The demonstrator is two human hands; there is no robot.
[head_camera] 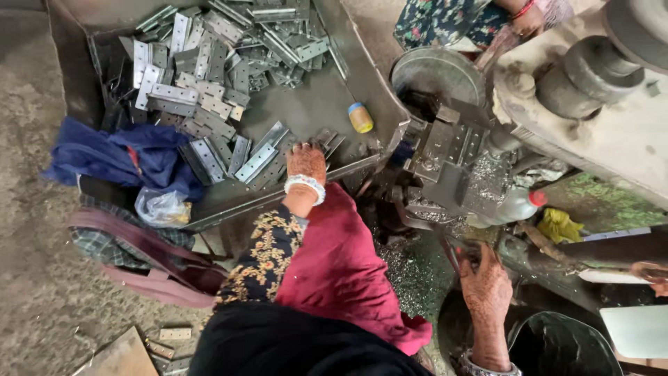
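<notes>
My left hand reaches into a large metal tray and rests palm down on a pile of flat perforated metal hinge plates; white bangles circle its wrist. Whether its fingers grip a plate is hidden. My right hand is low at the right, fingers curled around a thin dark lever or handle beside the press machine. More hinge plates fill the tray's far end.
A small yellow bottle with a blue cap lies in the tray. Blue cloth and a plastic bag sit at left. A plastic bottle with a red cap, a black bucket and another person are nearby.
</notes>
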